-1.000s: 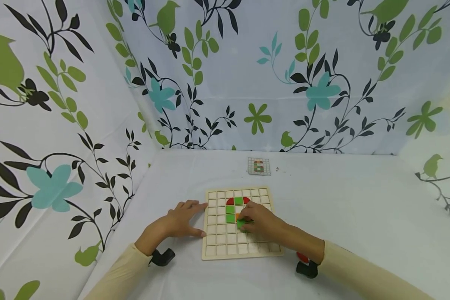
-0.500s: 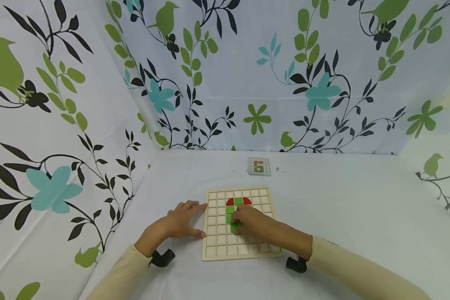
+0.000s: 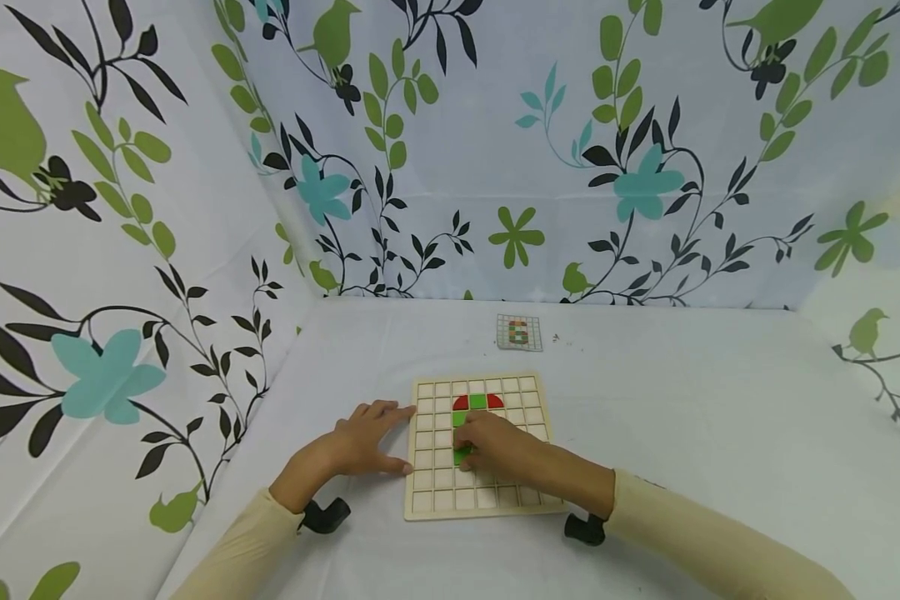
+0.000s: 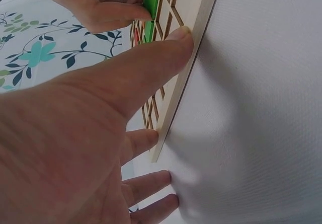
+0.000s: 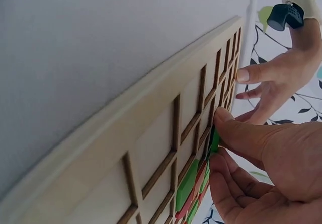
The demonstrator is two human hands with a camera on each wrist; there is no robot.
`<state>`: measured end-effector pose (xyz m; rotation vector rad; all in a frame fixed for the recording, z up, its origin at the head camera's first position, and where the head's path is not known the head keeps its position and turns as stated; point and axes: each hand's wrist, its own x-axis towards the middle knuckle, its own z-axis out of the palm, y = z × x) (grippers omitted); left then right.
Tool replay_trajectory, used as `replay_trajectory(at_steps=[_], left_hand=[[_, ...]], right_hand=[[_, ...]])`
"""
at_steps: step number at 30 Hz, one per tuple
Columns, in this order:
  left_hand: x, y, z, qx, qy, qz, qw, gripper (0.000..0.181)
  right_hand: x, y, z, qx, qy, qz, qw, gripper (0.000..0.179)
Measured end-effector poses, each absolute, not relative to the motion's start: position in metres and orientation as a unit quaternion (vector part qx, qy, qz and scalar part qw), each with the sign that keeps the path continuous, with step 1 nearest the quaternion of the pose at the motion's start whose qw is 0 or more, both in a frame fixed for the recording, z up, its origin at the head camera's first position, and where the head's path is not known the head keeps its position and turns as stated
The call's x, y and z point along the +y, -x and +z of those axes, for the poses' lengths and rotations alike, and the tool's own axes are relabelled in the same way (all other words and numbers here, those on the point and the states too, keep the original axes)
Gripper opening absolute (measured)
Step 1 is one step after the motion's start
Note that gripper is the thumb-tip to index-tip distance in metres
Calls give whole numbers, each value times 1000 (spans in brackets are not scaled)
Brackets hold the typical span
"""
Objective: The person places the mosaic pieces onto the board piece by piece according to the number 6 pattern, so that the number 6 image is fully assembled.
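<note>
A square wooden grid board lies on the white-covered table. In the head view, red rounded tiles sit either side of a green square tile in an upper row. Below the left red one, another green tile shows above my fingers. My right hand pinches a green square tile between thumb and fingers, low in that same column. It covers the middle of the pattern; the right wrist view shows more green and red pieces there. My left hand, fingers spread, touches the board's left edge.
Beyond the board lies a small gridded card with a coloured pattern. Black wrist cameras hang below both wrists. A fabric backdrop printed with leaves and birds rises behind the table and along its left side.
My right hand has moved left across the board, bringing the green tile into the left column of the pattern. My left hand has stayed at the board's edge.
</note>
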<state>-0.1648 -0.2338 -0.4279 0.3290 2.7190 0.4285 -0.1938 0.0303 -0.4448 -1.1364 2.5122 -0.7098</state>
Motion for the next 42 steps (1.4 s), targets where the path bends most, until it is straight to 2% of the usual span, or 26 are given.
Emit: replay_trajectory(at_steps=[6, 16, 25, 31, 36, 42], left_hand=[[-234, 165, -427, 965, -118, 148, 183, 95], [-233, 166, -429, 965, -117, 150, 182, 95], [-232, 167, -429, 965, -116, 145, 184, 96], [-230, 167, -428, 965, -114, 144, 185, 97], [-230, 167, -428, 967, -113, 139, 183, 97], [-228, 166, -426, 967, -108, 134, 186, 96]], right_hand=[[28, 192, -447, 880, 382, -246, 139, 20], [28, 183, -450, 888, 398, -213, 87, 23], [42, 179, -446, 883, 394, -245, 74, 27], [78, 183, -432, 872, 338, -340, 93, 20], [124, 190, -422, 875, 280, -386, 88, 15], [182, 194, -428, 875, 193, -429, 115, 23]])
